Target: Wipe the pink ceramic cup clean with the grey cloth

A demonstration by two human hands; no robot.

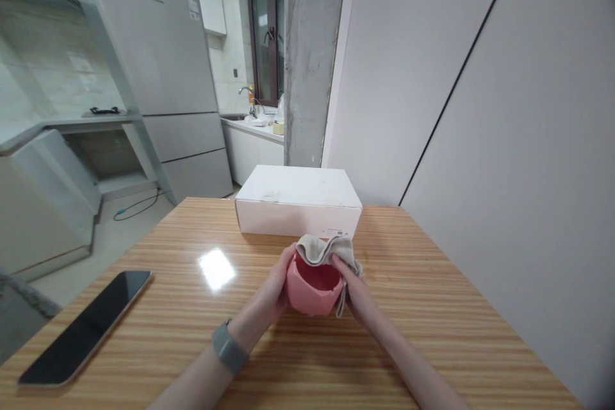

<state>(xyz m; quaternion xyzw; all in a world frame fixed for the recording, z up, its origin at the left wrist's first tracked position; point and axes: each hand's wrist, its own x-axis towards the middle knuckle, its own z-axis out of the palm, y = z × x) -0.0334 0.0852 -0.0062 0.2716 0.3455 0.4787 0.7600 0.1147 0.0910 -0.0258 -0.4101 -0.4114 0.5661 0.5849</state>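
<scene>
A pink faceted cup (312,291) stands on the wooden table (432,307) in front of me. My left hand (273,291) wraps round its left side, fingers closed on it. My right hand (355,291) grips a beige cloth (324,248) that drapes over the cup's far rim and down its right side. A grey watch band sits on my left wrist.
A white flat box (298,200) lies just behind the cup. A black phone (89,327) rests near the table's left edge. A white wall runs along the right side. Beyond the table are a fridge, a concrete pillar and a kitchen counter with a sink.
</scene>
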